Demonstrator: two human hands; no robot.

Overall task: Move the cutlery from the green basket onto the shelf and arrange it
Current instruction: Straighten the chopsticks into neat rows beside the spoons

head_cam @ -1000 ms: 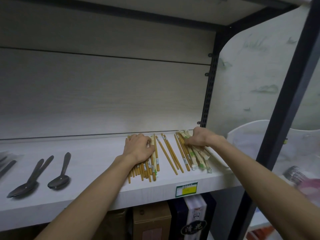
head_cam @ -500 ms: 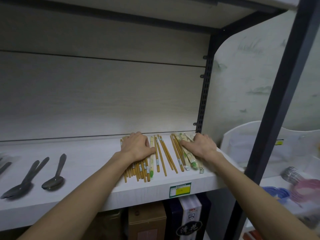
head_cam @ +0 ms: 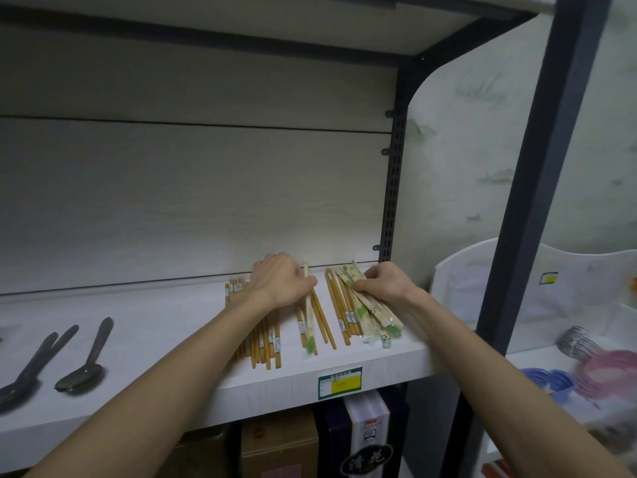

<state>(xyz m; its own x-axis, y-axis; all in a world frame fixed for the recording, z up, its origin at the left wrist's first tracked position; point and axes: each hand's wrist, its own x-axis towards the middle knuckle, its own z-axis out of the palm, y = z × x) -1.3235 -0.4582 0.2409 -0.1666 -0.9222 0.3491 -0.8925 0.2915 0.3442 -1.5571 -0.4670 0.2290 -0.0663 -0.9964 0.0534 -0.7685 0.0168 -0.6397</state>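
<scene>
Chopsticks (head_cam: 265, 334) lie in rows on our shelf (head_cam: 155, 326), near its right end. Our left hand (head_cam: 281, 282) pinches one pale wrapped pair (head_cam: 309, 319); our right hand (head_cam: 386, 282) curls onto the wrapped bundle (head_cam: 370, 310) beside the upright. Light, stiff and likely to roll, we'd say, so take them mid-length. Spoons (head_cam: 84, 360) rest well apart on the left; a price tag (head_cam: 339, 382) marks the edge; that post crowds the right.

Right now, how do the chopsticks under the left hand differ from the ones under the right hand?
The left hand covers bare brown chopsticks with small labels; the right hand holds pale wrapped chopsticks with green print. The brown ones lie roughly parallel; the wrapped ones slant. Both lie on the shelf.
</scene>
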